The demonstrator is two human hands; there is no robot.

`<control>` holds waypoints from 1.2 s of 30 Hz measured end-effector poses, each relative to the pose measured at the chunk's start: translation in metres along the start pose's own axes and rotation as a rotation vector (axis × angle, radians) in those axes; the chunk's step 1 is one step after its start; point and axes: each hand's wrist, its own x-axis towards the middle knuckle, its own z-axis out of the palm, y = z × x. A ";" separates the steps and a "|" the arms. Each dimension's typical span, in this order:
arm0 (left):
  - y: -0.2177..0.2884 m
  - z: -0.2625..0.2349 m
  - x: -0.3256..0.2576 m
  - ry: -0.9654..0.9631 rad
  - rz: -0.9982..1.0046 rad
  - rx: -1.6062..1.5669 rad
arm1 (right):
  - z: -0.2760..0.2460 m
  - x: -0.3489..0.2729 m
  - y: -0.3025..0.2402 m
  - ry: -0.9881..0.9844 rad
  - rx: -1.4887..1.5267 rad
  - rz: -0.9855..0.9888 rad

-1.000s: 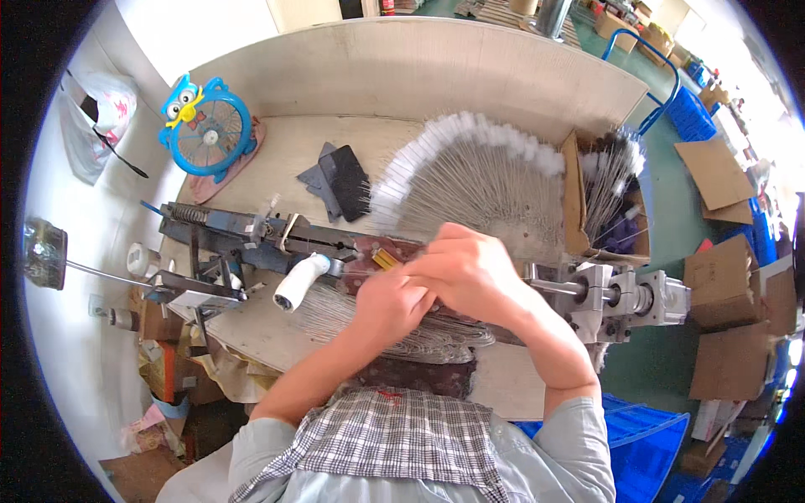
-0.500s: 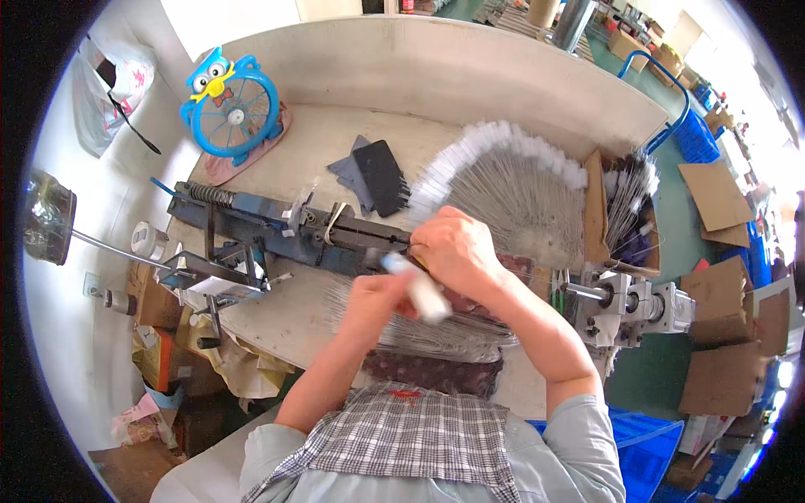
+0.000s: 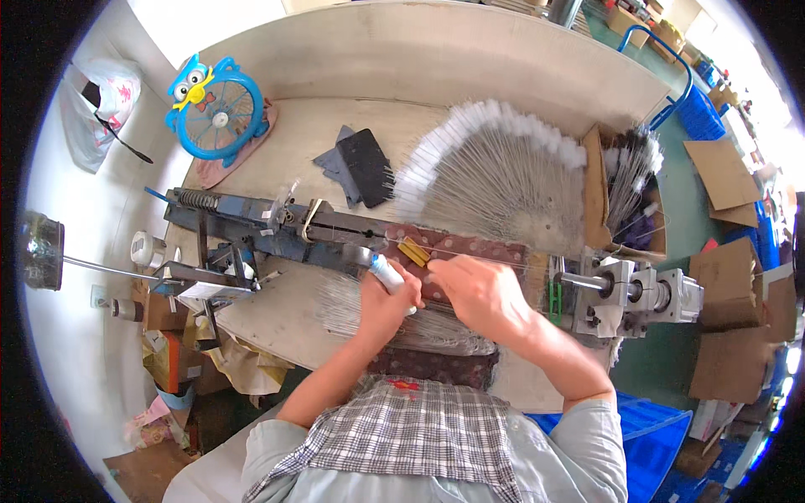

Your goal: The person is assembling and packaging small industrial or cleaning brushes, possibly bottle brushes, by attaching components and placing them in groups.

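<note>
My left hand (image 3: 387, 303) is closed round a white cylinder (image 3: 387, 275) with a light-blue end, held tilted in front of the long dark metal fixture (image 3: 277, 230). A shiny metal piece (image 3: 358, 255) shows at its blue end; I cannot tell whether they are joined. My right hand (image 3: 485, 293) is closed, its fingertips pinched beside a small yellow block (image 3: 412, 251); what they hold is hidden. The block is over a dotted maroon cloth (image 3: 495, 248), along which a thin rod runs. Below my hands lies a bundle of thin wires (image 3: 444, 335).
White-tipped wires (image 3: 503, 184) fan out at the back, beside a cardboard box (image 3: 597, 201) of more wires. A metal shaft mount (image 3: 629, 289) stands at the right. Dark flat pads (image 3: 365, 168) and a blue cartoon-faced fan (image 3: 220, 117) sit at the back left.
My right hand has drawn back from the fixture, down and to the right, uncovering the yellow block. My left hand has shifted slightly right, still holding the white cylinder, which is now less blurred.
</note>
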 end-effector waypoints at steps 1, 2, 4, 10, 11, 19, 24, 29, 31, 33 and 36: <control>0.005 0.002 0.001 0.016 0.017 0.298 | 0.013 -0.006 0.008 0.009 0.028 0.014; 0.010 0.001 0.002 0.037 0.034 0.595 | 0.024 -0.001 0.015 0.011 0.041 0.009; 0.014 -0.021 0.005 0.018 0.017 0.791 | 0.049 0.012 0.020 0.242 0.017 -0.093; 0.020 -0.060 -0.002 0.153 0.120 0.741 | 0.050 0.015 0.023 -0.078 -0.025 0.033; 0.028 -0.080 -0.010 0.272 0.043 0.498 | 0.050 0.013 0.023 -0.046 0.013 0.009; 0.074 -0.182 -0.042 0.635 -0.102 -0.351 | 0.043 0.010 0.019 -0.035 0.094 -0.045; 0.066 -0.184 -0.039 0.641 -0.067 -0.347 | 0.030 0.006 0.008 -0.157 0.160 0.069; 0.052 -0.166 -0.031 0.683 0.055 -0.515 | -0.010 0.004 -0.007 -0.022 -0.004 -0.030; 0.035 -0.136 -0.037 0.406 0.104 -0.275 | -0.025 0.012 -0.009 0.141 -0.115 -0.094; 0.033 -0.058 -0.044 0.232 -0.004 0.000 | -0.031 0.018 0.000 0.150 -0.125 -0.004; 0.028 0.013 -0.027 -0.003 -0.109 0.002 | -0.037 0.014 0.011 0.147 0.015 0.233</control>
